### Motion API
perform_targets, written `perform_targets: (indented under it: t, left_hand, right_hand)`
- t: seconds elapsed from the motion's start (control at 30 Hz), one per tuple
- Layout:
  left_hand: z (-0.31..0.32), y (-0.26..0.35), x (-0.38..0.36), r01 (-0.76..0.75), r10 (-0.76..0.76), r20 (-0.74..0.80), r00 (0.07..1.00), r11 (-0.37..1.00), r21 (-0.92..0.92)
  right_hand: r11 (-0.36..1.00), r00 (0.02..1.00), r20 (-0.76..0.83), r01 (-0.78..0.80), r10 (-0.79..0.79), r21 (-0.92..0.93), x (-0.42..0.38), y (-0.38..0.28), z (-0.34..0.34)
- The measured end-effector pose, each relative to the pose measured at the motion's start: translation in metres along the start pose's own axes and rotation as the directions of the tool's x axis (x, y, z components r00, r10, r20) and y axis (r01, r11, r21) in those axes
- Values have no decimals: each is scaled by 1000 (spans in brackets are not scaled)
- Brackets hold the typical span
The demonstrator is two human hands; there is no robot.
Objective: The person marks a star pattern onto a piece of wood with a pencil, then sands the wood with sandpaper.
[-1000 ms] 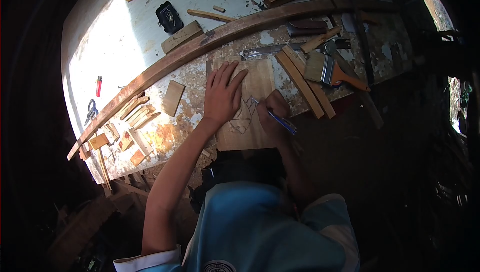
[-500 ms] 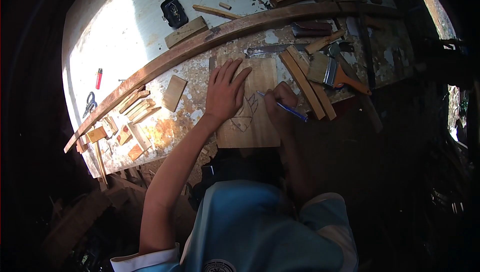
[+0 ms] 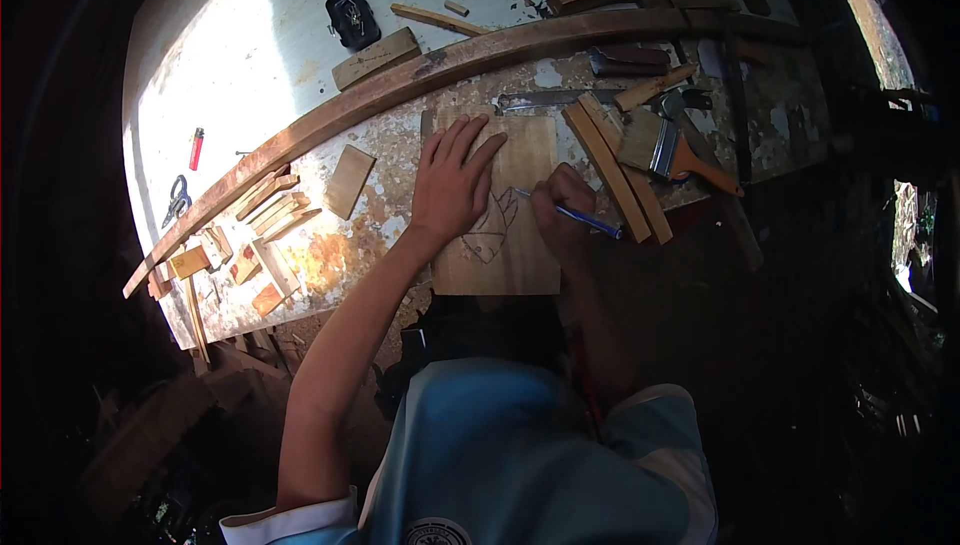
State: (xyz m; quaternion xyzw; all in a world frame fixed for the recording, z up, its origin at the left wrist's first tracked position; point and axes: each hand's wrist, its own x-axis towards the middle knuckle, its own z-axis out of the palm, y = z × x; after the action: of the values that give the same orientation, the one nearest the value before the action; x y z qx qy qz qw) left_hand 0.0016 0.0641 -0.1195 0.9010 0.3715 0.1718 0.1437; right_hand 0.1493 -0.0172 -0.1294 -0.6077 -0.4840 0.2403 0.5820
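Note:
A flat wooden board lies at the front edge of the workbench, its near end toward my body. My left hand rests flat on the board's left part, fingers stretched toward the far end. In my right hand, at the board's right side, is a blue pen. The pen's tip is right at the upper end of a line drawing, a pointed shape with leaf-like strokes. Part of the drawing lies close beside my left palm.
A long wooden strip crosses the workbench beyond the board. To the right lie two wooden sticks, a paintbrush and a hammer. Small wood pieces, scissors and a red lighter lie left.
The pen tip has shifted slightly along the drawing's upper strokes, and the pen's back end has swung a little right. My left hand stays flat on the board.

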Motion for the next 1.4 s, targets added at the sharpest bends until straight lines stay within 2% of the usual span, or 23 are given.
perform_targets:
  t: [0.07, 0.17, 0.27, 0.37, 0.57, 0.77, 0.87, 0.97, 1.07, 1.17, 1.4]
  left_hand:
    - [1, 0, -1, 2, -2, -2, 1000, 1000, -3]
    - [1, -1, 0, 1, -1, -5, 1000, 1000, -4]
    - [0, -1, 0, -1, 1, -5, 1000, 1000, 1]
    - [1, 0, -1, 4, -4, 1, 1000, 1000, -8]
    - [0, 1, -1, 10, -10, 5, 1000, 1000, -5]
    - [0, 1, -1, -3, 3, -6, 1000, 1000, 1]
    - [-1, 1, -1, -6, 6, -9, 1000, 1000, 6]
    - [0, 0, -1, -8, 8, -6, 1000, 1000, 17]
    - [1, 0, -2, -7, 7, -6, 1000, 1000, 2]
    - [1, -1, -1, -12, 12, -11, 1000, 1000, 4]
    - [0, 1, 0, -5, 6, -4, 1000, 1000, 14]
  right_hand:
    - [1000, 1000, -20, -9, 9, -16, 0, 0, 1]
    - [999, 999, 41, -36, 36, 6, 0, 0, -2]
    - [997, 997, -19, -76, 77, 24, 0, -1, 1]
    - [999, 996, 90, 15, -11, -43, 1, -4, -4]
    - [997, 997, 18, -80, 80, -17, 0, -6, -1]
    - [997, 998, -1, -69, 69, -26, 0, -3, 0]
    - [998, 997, 46, -64, 63, 18, -1, -2, -3]
    - [1000, 1000, -16, -21, 21, -13, -1, 0, 1]
    - [1000, 999, 32, -19, 19, 3, -1, 0, -1]
    - [999, 999, -13, -37, 37, -9, 0, -3, 1]
    - [1000, 1000, -11, -26, 26, 4, 0, -1, 2]
